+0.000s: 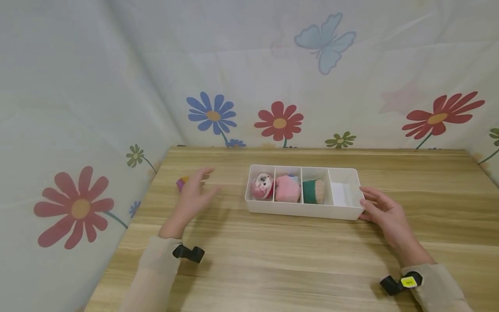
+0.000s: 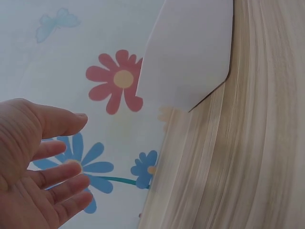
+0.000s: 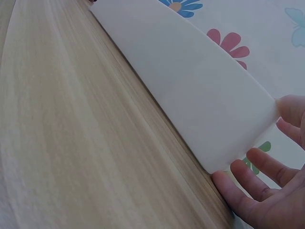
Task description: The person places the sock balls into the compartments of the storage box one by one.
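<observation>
A long white divided box [image 1: 308,210] lies on the table. From the left, its compartments hold a red-and-white patterned bundle [image 1: 263,185], a pink cloth bundle [image 1: 287,190] and a green ribbed knit bundle with a beige side [image 1: 313,191]. No bundle shows in the rightmost compartment. My right hand [image 1: 383,214] touches the box's right end, fingertips on the end wall and thumb at the rim. To the left of the box, my left hand [image 1: 192,199] is in the air with spread fingers, holding nothing. A purple-and-orange item [image 1: 181,183] is partly hidden behind it.
The wood-grain table [image 1: 280,260] reaches back to a pale curtain [image 1: 241,73] printed with flowers and a butterfly. Another stretch of this cloth hangs along the left edge. Each wrist wears a small black camera.
</observation>
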Tool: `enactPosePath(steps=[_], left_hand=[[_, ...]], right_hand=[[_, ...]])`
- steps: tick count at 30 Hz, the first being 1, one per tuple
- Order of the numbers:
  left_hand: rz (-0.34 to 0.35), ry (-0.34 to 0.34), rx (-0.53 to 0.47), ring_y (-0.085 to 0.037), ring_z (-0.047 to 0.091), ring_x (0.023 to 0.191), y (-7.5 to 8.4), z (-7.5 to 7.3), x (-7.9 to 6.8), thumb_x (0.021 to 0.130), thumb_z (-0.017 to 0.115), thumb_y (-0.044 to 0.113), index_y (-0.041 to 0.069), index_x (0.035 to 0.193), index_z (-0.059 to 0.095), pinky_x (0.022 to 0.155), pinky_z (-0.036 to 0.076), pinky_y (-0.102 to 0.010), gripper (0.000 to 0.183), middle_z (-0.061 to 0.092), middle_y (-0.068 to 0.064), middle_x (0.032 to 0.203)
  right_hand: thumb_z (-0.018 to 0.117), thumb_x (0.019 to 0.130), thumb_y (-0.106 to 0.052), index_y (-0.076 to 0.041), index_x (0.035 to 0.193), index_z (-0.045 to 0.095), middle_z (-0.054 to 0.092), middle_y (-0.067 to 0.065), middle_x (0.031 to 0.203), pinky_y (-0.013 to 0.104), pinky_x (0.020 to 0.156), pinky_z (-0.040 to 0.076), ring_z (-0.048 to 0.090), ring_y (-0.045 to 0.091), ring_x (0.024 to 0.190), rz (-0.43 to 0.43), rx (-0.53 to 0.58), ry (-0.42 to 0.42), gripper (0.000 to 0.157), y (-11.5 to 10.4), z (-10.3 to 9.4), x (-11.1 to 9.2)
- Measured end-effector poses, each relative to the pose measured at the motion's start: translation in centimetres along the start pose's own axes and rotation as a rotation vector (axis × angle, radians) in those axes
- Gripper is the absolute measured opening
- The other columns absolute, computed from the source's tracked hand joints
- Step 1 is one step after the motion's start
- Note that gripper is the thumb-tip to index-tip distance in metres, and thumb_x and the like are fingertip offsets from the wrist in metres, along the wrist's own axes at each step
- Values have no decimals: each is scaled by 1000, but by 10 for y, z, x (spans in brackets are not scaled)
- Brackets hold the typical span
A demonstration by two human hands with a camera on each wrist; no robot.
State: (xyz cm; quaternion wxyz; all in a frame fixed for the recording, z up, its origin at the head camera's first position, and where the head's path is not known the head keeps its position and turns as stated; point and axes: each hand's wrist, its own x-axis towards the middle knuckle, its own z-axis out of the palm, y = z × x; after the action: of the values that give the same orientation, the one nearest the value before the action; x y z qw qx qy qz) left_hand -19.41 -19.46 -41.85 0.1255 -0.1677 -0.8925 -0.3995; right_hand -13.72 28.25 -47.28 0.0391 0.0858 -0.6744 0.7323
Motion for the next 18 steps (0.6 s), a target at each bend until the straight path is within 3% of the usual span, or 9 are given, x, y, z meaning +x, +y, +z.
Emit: enactPosePath(steps=[9,14,18], left_hand=[[-38,10,27,-38,44,115,-8,-16,-9,84,70,21,-2,132,43,94,37,-52,59,46,-20,130],[-53,42,30,-39,50,105,-13,-23,-11,82,71,17,-2,131,44,82,46,-51,58,48,-21,123],[-62,70,45,-39,52,98,-18,-29,-12,81,72,12,-2,129,45,77,46,-50,57,50,-22,120]], right_hand=[[56,92,-5,-3,132,48,51,4,118,28,69,54,62,10,93,20,-13,7,42,0,1,0],[56,92,-4,-3,132,49,52,4,118,27,69,54,62,11,93,7,-3,10,41,0,-1,0],[56,92,-5,-3,132,49,52,5,118,28,69,54,62,12,93,12,-9,10,41,0,0,0]])
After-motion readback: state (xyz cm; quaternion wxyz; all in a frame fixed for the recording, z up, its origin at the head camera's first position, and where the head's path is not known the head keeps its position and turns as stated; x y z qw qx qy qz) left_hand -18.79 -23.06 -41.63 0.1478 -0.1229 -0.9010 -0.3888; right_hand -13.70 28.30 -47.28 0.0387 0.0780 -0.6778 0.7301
